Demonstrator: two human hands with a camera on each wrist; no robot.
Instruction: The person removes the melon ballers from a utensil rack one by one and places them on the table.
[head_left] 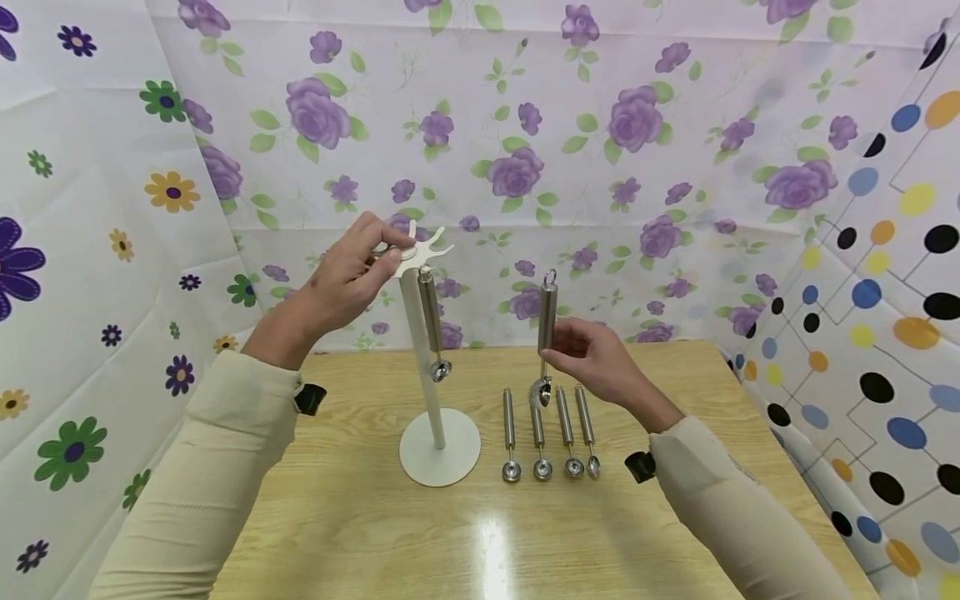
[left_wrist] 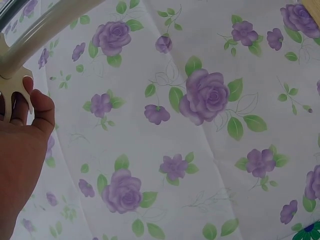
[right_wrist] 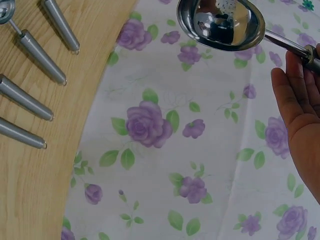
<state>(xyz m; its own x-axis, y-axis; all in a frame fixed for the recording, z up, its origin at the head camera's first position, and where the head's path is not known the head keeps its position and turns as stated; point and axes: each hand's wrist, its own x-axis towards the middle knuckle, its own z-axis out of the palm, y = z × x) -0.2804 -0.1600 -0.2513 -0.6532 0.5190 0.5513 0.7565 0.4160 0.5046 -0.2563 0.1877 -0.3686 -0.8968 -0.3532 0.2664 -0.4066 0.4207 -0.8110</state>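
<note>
A white utensil stand [head_left: 420,333] has a round base and a top ring of curved hooks. My left hand [head_left: 341,271] grips that top, thumb and fingers at the hub; the left wrist view catches the fingers among the hooks [left_wrist: 22,92]. From one hook hangs a steel scoop [head_left: 431,312], handle up. To the right of the stand, my right hand [head_left: 596,358] pinches a second steel scoop [head_left: 548,317] low on its handle, held upright with the ring end on top. Its deep, shiny oval bowl [right_wrist: 222,25] shows in the right wrist view.
Several steel scoops [head_left: 537,429] lie side by side on the wooden table [head_left: 360,525], handles towards the back. A flowered cloth [head_left: 480,108] hangs behind the table, with patterned cloths at both sides.
</note>
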